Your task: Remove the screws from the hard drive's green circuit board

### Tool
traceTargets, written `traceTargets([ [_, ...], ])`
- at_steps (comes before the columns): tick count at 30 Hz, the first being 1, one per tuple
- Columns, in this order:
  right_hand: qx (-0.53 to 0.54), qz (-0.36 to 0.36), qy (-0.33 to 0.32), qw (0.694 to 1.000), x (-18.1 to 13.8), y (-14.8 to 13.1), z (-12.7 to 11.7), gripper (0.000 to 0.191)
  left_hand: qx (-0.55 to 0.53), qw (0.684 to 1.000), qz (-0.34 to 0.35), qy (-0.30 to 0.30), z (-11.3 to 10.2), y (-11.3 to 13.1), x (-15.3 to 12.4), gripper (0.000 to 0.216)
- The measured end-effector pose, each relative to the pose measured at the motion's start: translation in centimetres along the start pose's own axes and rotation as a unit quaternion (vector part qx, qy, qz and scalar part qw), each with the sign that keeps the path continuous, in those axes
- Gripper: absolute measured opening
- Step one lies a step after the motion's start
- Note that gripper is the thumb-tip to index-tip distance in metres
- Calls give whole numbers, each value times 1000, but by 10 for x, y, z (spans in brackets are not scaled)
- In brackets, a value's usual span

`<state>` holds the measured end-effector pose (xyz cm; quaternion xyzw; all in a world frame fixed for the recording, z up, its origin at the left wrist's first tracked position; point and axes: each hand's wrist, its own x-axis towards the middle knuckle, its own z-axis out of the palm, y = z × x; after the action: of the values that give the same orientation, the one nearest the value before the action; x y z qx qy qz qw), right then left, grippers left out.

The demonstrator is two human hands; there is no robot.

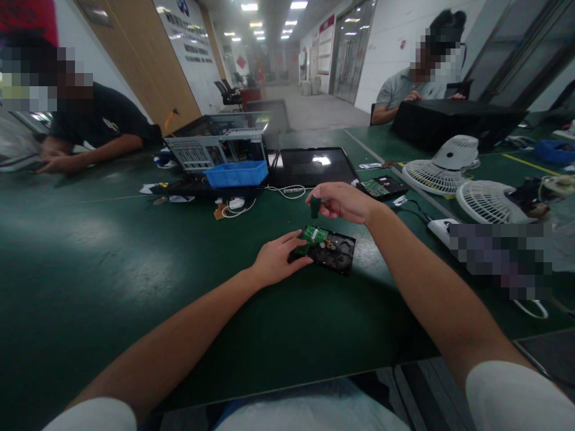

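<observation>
A hard drive (336,252) lies on the green table in front of me, its green circuit board (315,233) facing up at the left end. My left hand (279,258) grips that left end, thumb along the near side and fingers over the board and far edge. Above the drive, my right hand (344,202) holds a screwdriver (315,207) by its dark green handle, pointing downward. The shaft and tip are too faint to make out, so I cannot tell whether it touches the board.
Beyond the drive stand a blue bin (237,174), an open computer case (220,149) and a black screen panel (314,166). Another drive (381,187), white fan parts (438,170) and a power strip (444,228) lie to the right. Two people sit across the table.
</observation>
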<state>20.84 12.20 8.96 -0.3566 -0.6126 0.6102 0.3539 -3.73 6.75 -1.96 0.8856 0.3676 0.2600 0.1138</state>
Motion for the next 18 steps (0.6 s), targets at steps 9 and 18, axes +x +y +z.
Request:
traceTargets([
  [9, -19, 9, -16, 1000, -1, -1, -2, 21, 6, 1000, -1, -8, -3, 3, 0, 50],
  [18, -31, 6, 5, 999, -1, -4, -1, 23, 10, 1000, 1, -11, -2, 1, 1, 51],
])
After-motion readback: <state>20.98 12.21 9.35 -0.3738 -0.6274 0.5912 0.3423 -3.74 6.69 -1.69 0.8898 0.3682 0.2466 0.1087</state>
